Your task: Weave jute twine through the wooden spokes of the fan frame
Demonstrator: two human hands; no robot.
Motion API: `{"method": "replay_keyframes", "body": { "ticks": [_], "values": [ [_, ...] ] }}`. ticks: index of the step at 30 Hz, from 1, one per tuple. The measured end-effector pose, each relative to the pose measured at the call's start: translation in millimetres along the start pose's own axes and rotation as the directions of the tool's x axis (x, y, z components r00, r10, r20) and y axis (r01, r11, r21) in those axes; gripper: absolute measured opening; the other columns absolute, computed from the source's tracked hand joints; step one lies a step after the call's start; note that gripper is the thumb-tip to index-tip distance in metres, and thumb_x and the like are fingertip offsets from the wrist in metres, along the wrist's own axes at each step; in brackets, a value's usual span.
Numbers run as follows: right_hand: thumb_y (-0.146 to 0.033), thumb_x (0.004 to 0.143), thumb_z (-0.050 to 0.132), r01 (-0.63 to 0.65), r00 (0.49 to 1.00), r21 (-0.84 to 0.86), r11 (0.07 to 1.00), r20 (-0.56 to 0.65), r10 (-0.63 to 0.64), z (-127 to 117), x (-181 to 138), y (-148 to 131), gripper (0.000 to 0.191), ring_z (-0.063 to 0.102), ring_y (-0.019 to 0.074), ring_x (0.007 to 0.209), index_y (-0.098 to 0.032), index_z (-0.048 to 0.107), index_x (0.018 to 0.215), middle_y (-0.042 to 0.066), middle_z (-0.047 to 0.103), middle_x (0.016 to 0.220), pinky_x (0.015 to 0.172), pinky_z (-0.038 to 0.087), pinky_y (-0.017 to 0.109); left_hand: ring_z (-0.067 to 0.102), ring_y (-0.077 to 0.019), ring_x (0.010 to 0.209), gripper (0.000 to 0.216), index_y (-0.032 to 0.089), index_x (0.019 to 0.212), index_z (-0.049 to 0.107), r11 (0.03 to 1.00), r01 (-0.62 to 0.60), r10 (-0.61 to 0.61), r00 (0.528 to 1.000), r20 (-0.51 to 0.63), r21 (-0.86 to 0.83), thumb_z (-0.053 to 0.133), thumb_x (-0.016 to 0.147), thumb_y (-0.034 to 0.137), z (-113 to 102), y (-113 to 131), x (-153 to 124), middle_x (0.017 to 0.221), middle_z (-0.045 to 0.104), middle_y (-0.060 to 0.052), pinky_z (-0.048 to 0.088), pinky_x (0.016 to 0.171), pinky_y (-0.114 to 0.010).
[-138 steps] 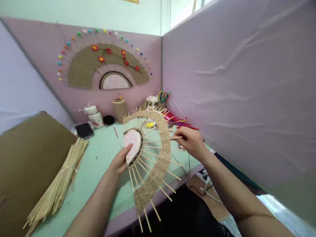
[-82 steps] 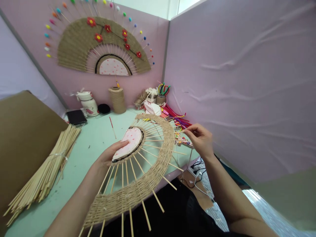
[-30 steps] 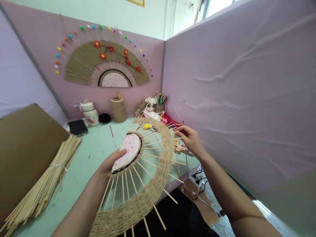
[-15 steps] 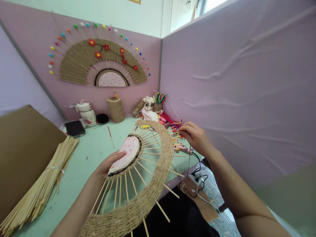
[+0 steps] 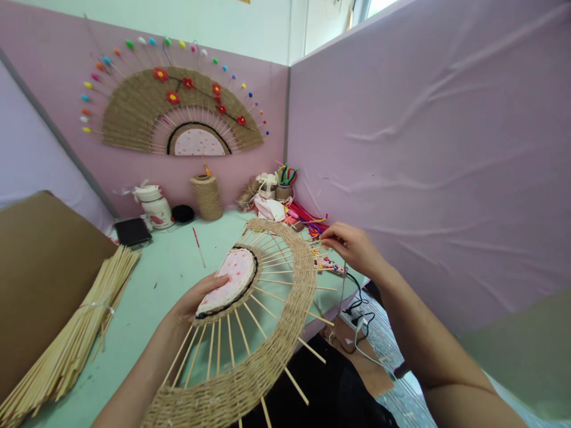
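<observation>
A half-round fan (image 5: 300, 279) of thin sticks woven with brown twine is held tilted over the table. My left hand (image 5: 203, 297) grips its pink-dotted half-circle centre (image 5: 232, 273), thumb on top and the other fingers hidden beneath. Bare stick ends stick out past the woven band. At the fan's right edge my right hand (image 5: 350, 245) is closed in a pinch near the stick tips. A strand of twine (image 5: 342, 291) hangs down below that hand, and its fingertips appear to hold the twine.
A finished fan (image 5: 138, 107) with red flowers hangs on the pink partition. A twine spool (image 5: 206, 197), white bottle (image 5: 154, 207) and black phone-like slab (image 5: 132, 231) stand behind. Bundled sticks (image 5: 84, 321) lie left. A patterned glue gun (image 5: 330, 266) with a black cord lies right.
The fan has shifted very slightly in view, along with a small camera movement. Both hands keep their holds, the right one still pinched at the fan's edge.
</observation>
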State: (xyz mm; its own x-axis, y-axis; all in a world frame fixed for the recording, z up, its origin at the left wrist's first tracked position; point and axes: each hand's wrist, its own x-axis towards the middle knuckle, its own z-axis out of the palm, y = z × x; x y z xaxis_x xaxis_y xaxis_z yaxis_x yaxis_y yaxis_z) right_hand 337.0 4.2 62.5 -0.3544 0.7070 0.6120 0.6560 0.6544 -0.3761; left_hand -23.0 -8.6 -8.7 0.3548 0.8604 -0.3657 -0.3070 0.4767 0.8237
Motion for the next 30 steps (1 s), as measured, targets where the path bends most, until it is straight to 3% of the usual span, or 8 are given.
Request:
{"method": "replay_keyframes", "body": {
  "ticks": [4, 7, 10, 15, 20, 23, 25, 30],
  "values": [
    [-0.03, 0.084, 0.06, -0.162, 0.985, 0.155, 0.975, -0.034, 0.169, 10.3, -4.3, 7.7, 0.013, 0.057, 0.0155, 0.067, -0.019, 0.064, 0.079, 0.003, 0.065, 0.075, 0.062, 0.042, 0.028, 0.07, -0.0185, 0.063, 0.043, 0.002, 0.117, 0.057, 1.0, 0.006, -0.006, 1.0, -0.011, -0.014, 0.068, 0.077, 0.011, 4.3, 2.1, -3.2, 0.078, 0.075, -0.009, 0.055, 0.059, -0.022],
    [-0.036, 0.077, 0.065, -0.332, 0.909, 0.327, 0.885, -0.14, 0.393, 31.2, -8.2, 11.0, 0.019, 0.049, 0.0128, 0.057, -0.019, 0.06, 0.073, 0.0, 0.059, 0.064, 0.053, 0.038, 0.026, 0.07, -0.0194, 0.063, 0.052, 0.001, 0.123, 0.054, 0.999, 0.006, -0.007, 1.0, -0.018, -0.045, 0.07, 0.073, 0.009, 9.8, 4.3, -5.6, 0.08, 0.075, -0.011, 0.055, 0.058, -0.022],
    [-0.035, 0.073, 0.065, -0.406, 0.843, 0.513, 0.757, -0.109, 0.526, 57.4, -4.9, 8.6, 0.018, 0.043, 0.0107, 0.05, -0.019, 0.057, 0.069, -0.003, 0.053, 0.057, 0.048, 0.033, 0.024, 0.07, -0.0195, 0.061, 0.062, 0.002, 0.127, 0.051, 0.996, -0.005, 0.001, 0.999, -0.037, -0.086, 0.072, 0.069, 0.007, 12.5, 4.2, -5.4, 0.08, 0.075, -0.012, 0.055, 0.056, -0.023],
    [-0.037, 0.072, 0.064, -0.422, 0.814, 0.681, 0.598, -0.007, 0.581, 83.3, 14.2, 2.7, 0.02, 0.039, 0.0089, 0.046, -0.019, 0.056, 0.07, -0.004, 0.051, 0.055, 0.044, 0.03, 0.022, 0.071, -0.0195, 0.061, 0.068, 0.005, 0.13, 0.049, 0.992, -0.046, 0.041, 0.998, -0.042, -0.119, 0.075, 0.067, 0.009, 6.6, 3.2, -2.6, 0.079, 0.075, -0.011, 0.055, 0.054, -0.022],
    [-0.038, 0.069, 0.068, -0.425, 0.859, 0.737, 0.526, 0.145, 0.492, 84.5, 29.9, 14.7, 0.022, 0.04, 0.0082, 0.048, -0.02, 0.059, 0.078, -0.005, 0.054, 0.06, 0.047, 0.033, 0.022, 0.071, -0.0192, 0.061, 0.064, 0.006, 0.128, 0.049, 0.984, -0.112, 0.107, 0.993, -0.045, -0.141, 0.074, 0.069, 0.01, 0.0, 4.9, -3.9, 0.079, 0.075, -0.01, 0.057, 0.056, -0.022],
    [-0.036, 0.068, 0.068, -0.444, 0.881, 0.705, 0.553, 0.229, 0.415, 77.8, 37.2, 22.9, 0.022, 0.046, 0.0091, 0.053, -0.019, 0.062, 0.081, -0.003, 0.059, 0.067, 0.051, 0.036, 0.022, 0.07, -0.0198, 0.06, 0.062, 0.005, 0.126, 0.05, 0.983, -0.115, 0.112, 0.993, -0.03, -0.141, 0.074, 0.07, 0.012, -0.5, 4.9, -5.1, 0.077, 0.075, -0.01, 0.057, 0.057, -0.024],
    [-0.036, 0.07, 0.066, -0.427, 0.9, 0.644, 0.634, 0.233, 0.37, 69.6, 42.3, 25.9, 0.022, 0.049, 0.01, 0.056, -0.018, 0.064, 0.083, -0.001, 0.062, 0.069, 0.053, 0.038, 0.023, 0.07, -0.0201, 0.06, 0.059, 0.005, 0.124, 0.052, 0.984, -0.111, 0.109, 0.994, -0.02, -0.142, 0.074, 0.07, 0.012, -0.3, 4.6, -5.3, 0.077, 0.075, -0.011, 0.057, 0.058, -0.025],
    [-0.034, 0.078, 0.059, -0.221, 0.973, 0.439, 0.871, 0.044, 0.225, 44.9, 51.9, 23.4, 0.02, 0.059, 0.0151, 0.071, -0.018, 0.066, 0.087, 0.005, 0.069, 0.084, 0.064, 0.046, 0.028, 0.071, -0.0201, 0.063, 0.051, 0.004, 0.118, 0.056, 0.983, -0.093, 0.092, 0.996, -0.014, -0.16, 0.073, 0.071, 0.012, -1.3, 3.9, -4.7, 0.078, 0.075, -0.012, 0.057, 0.058, -0.024]
  ]
}}
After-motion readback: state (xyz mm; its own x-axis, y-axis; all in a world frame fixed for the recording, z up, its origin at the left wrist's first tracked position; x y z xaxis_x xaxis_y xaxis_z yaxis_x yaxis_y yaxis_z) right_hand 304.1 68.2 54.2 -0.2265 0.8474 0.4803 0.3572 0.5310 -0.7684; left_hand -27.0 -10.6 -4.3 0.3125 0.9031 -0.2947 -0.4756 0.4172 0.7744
